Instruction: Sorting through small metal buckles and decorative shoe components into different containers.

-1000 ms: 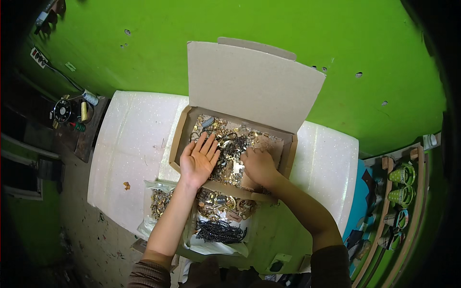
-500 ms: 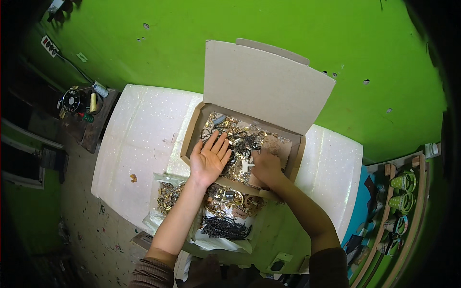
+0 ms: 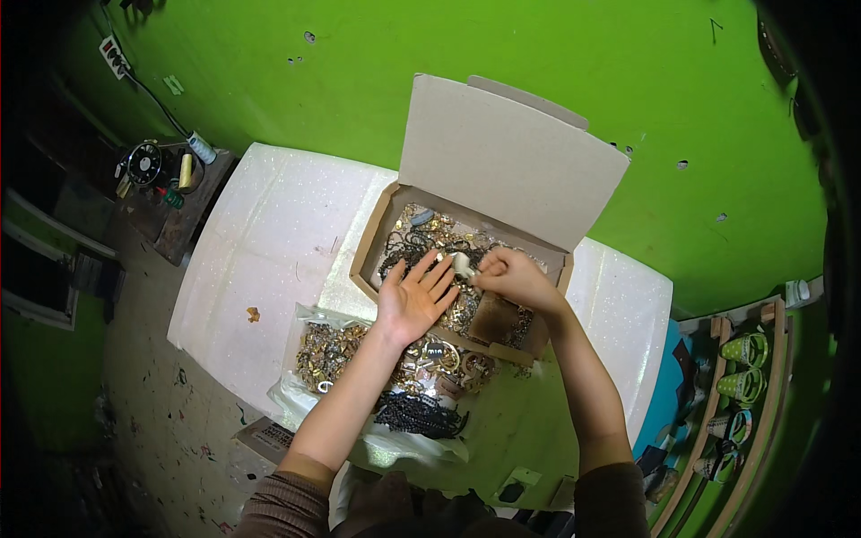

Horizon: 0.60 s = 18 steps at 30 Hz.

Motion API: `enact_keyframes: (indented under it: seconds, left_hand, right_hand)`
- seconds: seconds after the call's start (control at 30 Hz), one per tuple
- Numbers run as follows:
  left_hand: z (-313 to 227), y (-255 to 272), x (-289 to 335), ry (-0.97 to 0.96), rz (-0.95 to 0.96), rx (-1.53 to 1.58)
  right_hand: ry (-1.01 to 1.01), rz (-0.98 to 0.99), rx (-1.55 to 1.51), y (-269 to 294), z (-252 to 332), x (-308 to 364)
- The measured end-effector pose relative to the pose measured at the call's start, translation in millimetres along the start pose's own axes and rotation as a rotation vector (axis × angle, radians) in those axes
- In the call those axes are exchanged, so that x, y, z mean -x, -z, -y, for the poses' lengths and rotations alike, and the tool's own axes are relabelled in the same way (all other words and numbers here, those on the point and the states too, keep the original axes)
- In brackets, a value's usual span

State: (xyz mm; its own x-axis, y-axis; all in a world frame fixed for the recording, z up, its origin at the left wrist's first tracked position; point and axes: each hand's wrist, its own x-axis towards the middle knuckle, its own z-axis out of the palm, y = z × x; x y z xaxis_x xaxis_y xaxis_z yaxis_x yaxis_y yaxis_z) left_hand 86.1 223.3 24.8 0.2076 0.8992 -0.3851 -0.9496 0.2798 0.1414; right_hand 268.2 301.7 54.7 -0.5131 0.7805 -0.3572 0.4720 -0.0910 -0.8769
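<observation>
The left hand [image 3: 414,303] is palm up over the open cardboard box [image 3: 366,247], fingers spread and nearly straight, with nothing seen in the palm. The right hand [image 3: 518,280] is bent inward, thumb and fingers drawn together in a pinch that appears to have hold of a small pale piece [image 3: 462,264]; blur hides the exact contact. The piece is above the box's jumble of metal trinkets [image 3: 430,224], just beside the left fingertips; whether it touches them cannot be told. Judged by size and look, it should be light and easily carried in two fingertips. Its surface may be smooth and slip under a loose pinch; its stiffness is unconfirmed, and thin parts, if any, could bend or snap. Recommended hold: thumb and forefinger across its broad middle, pressed gently, clear of the ends. The dark strands [image 3: 414,254] nearby look limp and liable to snag.
</observation>
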Motion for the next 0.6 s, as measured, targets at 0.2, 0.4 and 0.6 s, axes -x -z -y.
enact_keyframes:
  seconds: [0.2,0.4,0.6]
  left_hand:
    - [-12,-15,3,-0.113,0.053,0.109]
    - [-22,-7,24,-0.160,0.114,0.124]
    - [-25,-4,38,-0.169,0.157,0.104]
  right_hand:
    - [0.354,-0.081,-0.057,-21,34,-15]
    - [0.502,-0.025,0.796,-45,-25,-16]
    - [0.676,0.065,1.041,-55,-32,-40]
